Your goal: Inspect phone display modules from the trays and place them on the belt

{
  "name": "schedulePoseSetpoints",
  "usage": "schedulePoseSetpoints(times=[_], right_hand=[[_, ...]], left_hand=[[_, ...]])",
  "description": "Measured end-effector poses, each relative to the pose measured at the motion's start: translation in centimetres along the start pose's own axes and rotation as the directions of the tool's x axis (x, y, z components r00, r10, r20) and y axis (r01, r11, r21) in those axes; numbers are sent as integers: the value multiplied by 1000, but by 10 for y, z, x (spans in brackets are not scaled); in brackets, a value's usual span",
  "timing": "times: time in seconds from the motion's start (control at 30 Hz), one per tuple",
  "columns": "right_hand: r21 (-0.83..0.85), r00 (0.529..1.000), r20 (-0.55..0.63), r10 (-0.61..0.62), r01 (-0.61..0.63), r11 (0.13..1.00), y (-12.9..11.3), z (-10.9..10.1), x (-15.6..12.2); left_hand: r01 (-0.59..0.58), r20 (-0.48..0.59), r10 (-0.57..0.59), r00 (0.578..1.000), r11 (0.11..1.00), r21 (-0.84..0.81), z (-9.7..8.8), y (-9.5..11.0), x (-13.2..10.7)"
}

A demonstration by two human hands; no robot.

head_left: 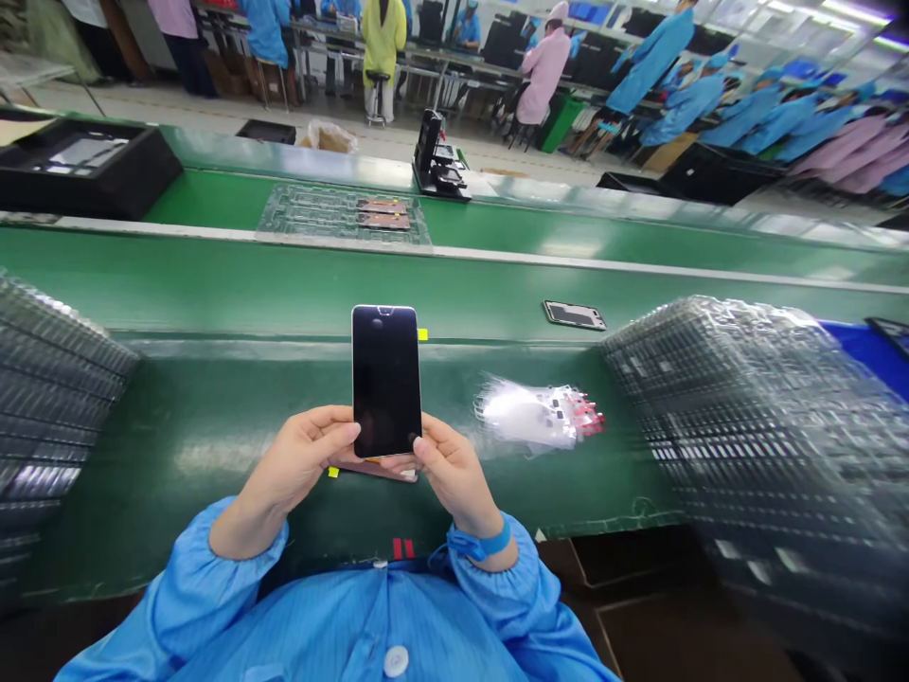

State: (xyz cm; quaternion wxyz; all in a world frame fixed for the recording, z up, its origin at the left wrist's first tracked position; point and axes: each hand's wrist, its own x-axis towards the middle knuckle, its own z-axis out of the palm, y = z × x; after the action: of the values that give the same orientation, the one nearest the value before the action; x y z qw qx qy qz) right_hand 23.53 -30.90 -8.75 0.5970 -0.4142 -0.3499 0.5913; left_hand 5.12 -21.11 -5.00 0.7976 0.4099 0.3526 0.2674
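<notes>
A phone [387, 379] with a dark screen is held upright over the green bench, its screen facing me. My left hand [307, 459] is closed on its lower left edge, thumb on the front. At the lower right corner, my right hand [453, 471] grips it the same way, a blue band round that wrist. Below the phone, partly hidden by it and my fingers, lies a flat brownish part [383, 472] with a yellow tab. Another yellow tab [423, 334] shows beside the phone's upper right edge. To the right rests a pile of clear film pieces [536, 414] with red ends.
Stacks of clear plastic trays stand at left [49, 398] and right [753, 417]. A phone housing [575, 314] lies beyond the film. Farther back are a clear tray [319, 213] with phone parts, a black fixture [436, 166] and a black box [85, 170]. People work behind.
</notes>
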Motion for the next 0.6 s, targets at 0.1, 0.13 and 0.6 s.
schedulePoseSetpoints(times=[0.1, 0.13, 0.6], right_hand=[[-30, 1000, 12, -4, 4, 1000, -1, -1, -1], [-35, 1000, 19, -4, 5, 999, -2, -1, -2], [-3, 999, -37, -25, 25, 1000, -2, 2, 2]], left_hand=[[12, -78, -8, 997, 998, 54, 2, 1, -1], [17, -101, -10, 995, 997, 70, 3, 2, -1], [-22, 17, 19, 1000, 988, 151, -2, -3, 2]])
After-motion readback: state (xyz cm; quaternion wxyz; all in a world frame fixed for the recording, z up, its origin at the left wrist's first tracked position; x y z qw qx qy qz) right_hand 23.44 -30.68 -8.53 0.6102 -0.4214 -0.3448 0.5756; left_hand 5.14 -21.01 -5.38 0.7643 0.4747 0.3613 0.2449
